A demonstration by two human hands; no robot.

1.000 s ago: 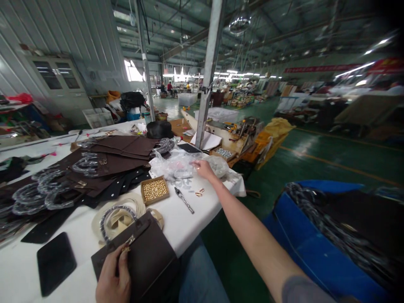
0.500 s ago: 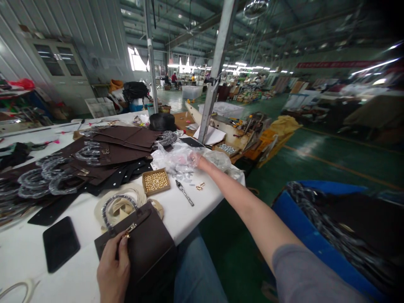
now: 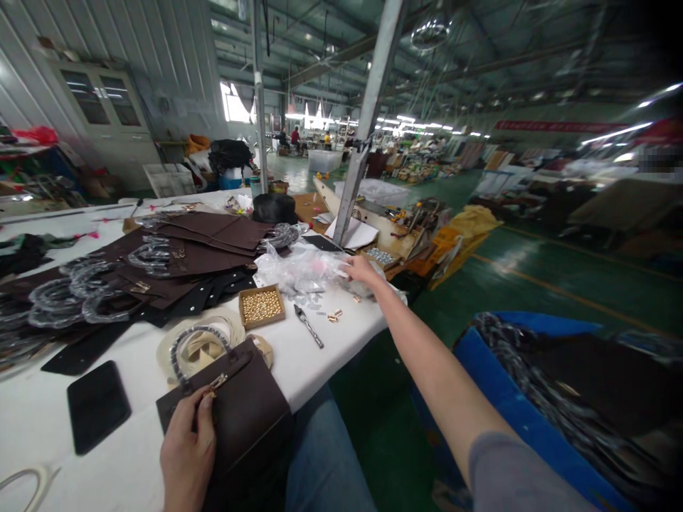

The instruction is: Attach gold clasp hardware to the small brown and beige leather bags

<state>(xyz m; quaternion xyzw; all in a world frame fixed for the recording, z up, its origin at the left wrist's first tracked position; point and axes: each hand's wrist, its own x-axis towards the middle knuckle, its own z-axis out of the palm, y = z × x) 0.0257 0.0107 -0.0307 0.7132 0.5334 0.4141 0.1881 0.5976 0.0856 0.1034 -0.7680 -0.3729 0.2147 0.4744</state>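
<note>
Thumb and fingers of my left hand are closed on the gold clasp at the top of a dark brown handbag. The bag's wrapped handle stands up beside it. Across the table, my right hand reaches to the clear plastic bags, fingertips against the film; whether it grips any is hard to see. Between the hands lie a screwdriver-like metal tool, a few small gold fittings and a cardboard box of gold studs.
Brown bag pieces with plastic-wrapped handles are piled on the left of the white table. A black phone lies near my left hand. A metal post rises behind the plastic. A blue bin stands at right.
My right hand has shifted right along the plastic bags, and a gold fitting now shows below it. My left hand stays on the handbag's clasp.
</note>
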